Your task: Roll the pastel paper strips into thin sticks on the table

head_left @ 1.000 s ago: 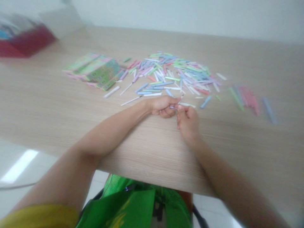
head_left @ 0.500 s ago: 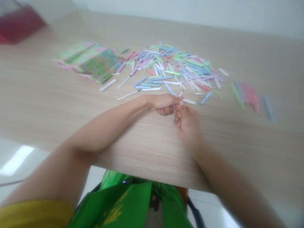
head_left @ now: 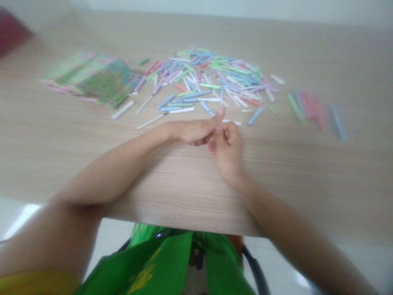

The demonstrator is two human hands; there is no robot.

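My left hand and my right hand touch just above the table, in front of a heap of pastel pen parts. The left thumb sticks up while its other fingers bend in against the right fingertips. My right hand is closed, thumb against curled fingers. Whatever lies between the hands is hidden. Close beyond them are a white pen part and a blue pen part. A thin white stick with a dark end lies by the left wrist.
Green and pink printed packs are stacked at the left. Toward the right, a small row of pink, green and blue pen parts lies beside a lone blue one. A red object stands far left. The table's front edge is near my lap.
My left thumb has lifted from the right thumb and now points up. The right hand has turned and closed in against the left fingers. The whole view has shifted slightly.
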